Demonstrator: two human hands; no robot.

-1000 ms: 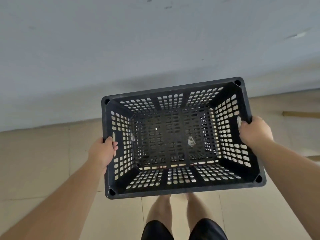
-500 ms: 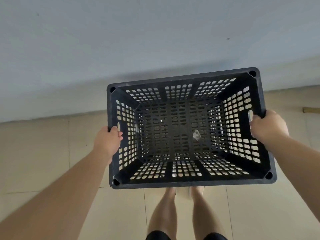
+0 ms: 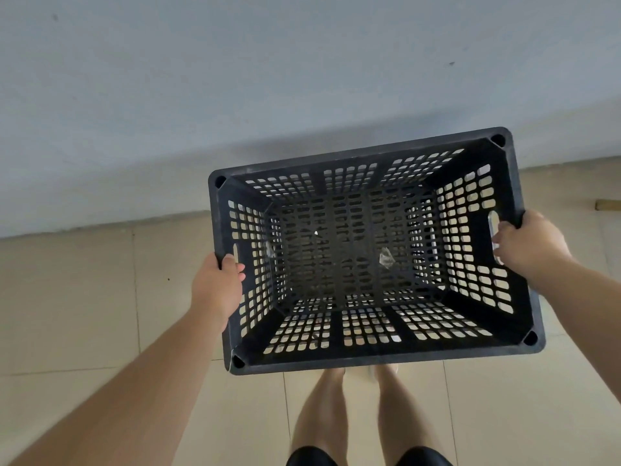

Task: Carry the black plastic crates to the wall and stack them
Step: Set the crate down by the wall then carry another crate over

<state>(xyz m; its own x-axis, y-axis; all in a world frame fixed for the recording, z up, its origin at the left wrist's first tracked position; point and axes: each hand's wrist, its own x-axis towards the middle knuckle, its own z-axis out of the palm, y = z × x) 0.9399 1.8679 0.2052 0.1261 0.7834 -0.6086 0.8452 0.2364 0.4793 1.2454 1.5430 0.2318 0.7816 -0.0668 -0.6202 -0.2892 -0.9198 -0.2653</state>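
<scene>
My left hand (image 3: 217,284) gripping crate (image 3: 366,356) left handle, my right hand (image 3: 531,243) gripping right handle, wall (image 3: 268,79) just ahead

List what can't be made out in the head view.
Left hand: fingers hidden behind the black crate's left wall; only the thumb shows.
Right hand: fingertips out of sight at the handle slot.
Feet: covered by the crate.
Pale scrap on the crate floor: too small to identify.
Wooden piece: cut off by the right edge.
Other crates: none in frame.
</scene>
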